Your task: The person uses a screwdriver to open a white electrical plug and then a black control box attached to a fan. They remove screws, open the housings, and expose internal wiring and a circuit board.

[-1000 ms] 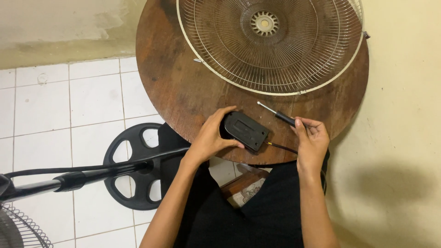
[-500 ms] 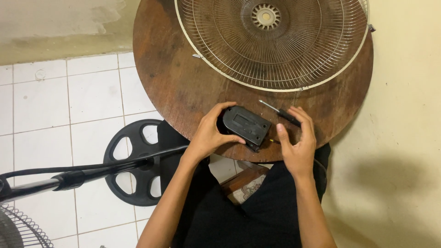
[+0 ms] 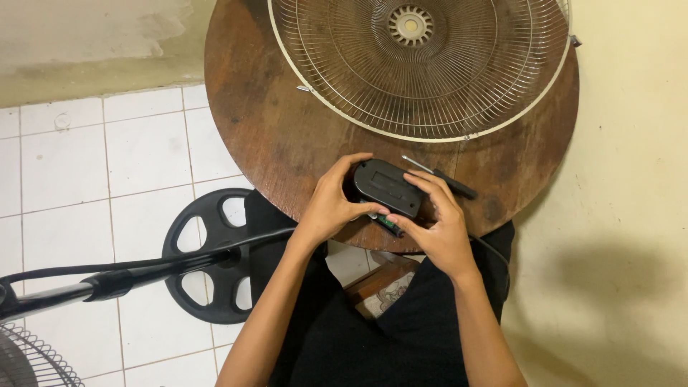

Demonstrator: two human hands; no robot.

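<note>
A black box (image 3: 387,188), seemingly a fan's switch housing, is held at the desk's (image 3: 272,136) 6 o'clock edge. The left hand (image 3: 331,204) is closed around its 9 o'clock end; the right hand (image 3: 437,222) clasps its 3 o'clock side, fingers curled over the top. The step in hand appears to be handling or refitting this box, with a green part (image 3: 390,224) showing under it. A next move would likely call for a steady hold by one hand while the other is freed for the screwdriver (image 3: 441,176), just beside the box at 2 o'clock.

Counted: one box, one screwdriver, one grille (image 3: 419,64) at 12 o'clock, one fan base (image 3: 208,258) on the floor at 8 o'clock, two hands.
</note>
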